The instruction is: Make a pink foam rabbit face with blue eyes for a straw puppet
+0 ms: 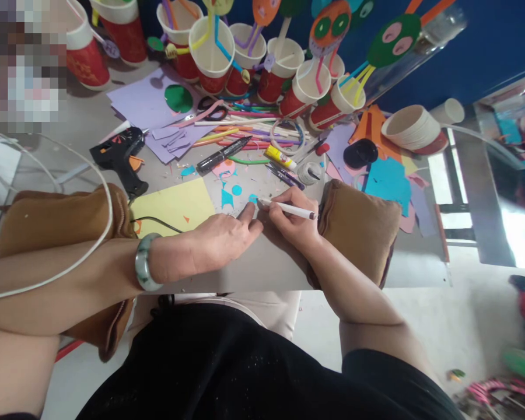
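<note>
Here's the grey table (254,268), with a brown cushion (363,224) on the right and red-and-white paper cups (210,52) lined along the back. The left hand (221,236) lies low over the tabletop, index finger and thumb loosely parted, pinching nothing; the index fingertip is right by the work, though whether it presses down is hard to tell. And the right hand (295,219), fingers closed round a white pen (295,210), brings the tip to a small blue paper piece (253,199) on the table, between the hands! Just beside that sits a blue paper disc (237,190). Looks like the fine marking step, pen tip at the paper. A stroke this tiny calls for a light, steady grip, with a left fingertip pinning the edge clear of the tip.
</note>
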`<state>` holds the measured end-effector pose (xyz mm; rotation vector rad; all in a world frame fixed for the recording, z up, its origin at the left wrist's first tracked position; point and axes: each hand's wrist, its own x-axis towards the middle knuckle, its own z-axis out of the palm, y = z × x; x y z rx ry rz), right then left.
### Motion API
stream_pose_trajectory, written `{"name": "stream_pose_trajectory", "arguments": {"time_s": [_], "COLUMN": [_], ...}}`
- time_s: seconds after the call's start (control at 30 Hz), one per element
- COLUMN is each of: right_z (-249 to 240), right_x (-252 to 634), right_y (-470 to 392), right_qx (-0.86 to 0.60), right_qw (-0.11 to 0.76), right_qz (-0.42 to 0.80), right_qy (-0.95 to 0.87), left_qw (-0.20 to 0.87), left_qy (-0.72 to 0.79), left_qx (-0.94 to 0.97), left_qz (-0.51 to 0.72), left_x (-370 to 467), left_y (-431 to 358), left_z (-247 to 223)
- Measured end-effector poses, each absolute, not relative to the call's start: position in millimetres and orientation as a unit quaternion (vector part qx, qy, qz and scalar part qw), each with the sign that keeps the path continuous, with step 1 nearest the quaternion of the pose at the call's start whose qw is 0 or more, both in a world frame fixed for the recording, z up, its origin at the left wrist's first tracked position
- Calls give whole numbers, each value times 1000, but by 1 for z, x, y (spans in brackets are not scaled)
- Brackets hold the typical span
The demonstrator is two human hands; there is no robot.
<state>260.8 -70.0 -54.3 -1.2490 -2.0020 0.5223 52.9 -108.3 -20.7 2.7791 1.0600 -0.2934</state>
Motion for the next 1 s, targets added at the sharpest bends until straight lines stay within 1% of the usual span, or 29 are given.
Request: {"name": "stream_pose_trajectory", "arguments": {"time_s": [0.67,0.83,1.0], "right_z": [-52,-52,-52], "right_x": [261,261,261], "right_y": [-70,-70,-70], "right_qx": [-474,-488,-472], "right_qw": [351,330,342], "right_qz": [196,196,197], "right_qy": [-784,-784,-789], "left_qw": [76,73,76], "left_qy": [354,353,353], "left_qx": [928,928,927], "left_qz": [-84,-92,-101], "left_x": [53,52,52], "left_y": [-109,-109,-109], "left_z": [-23,-23,-21]}}
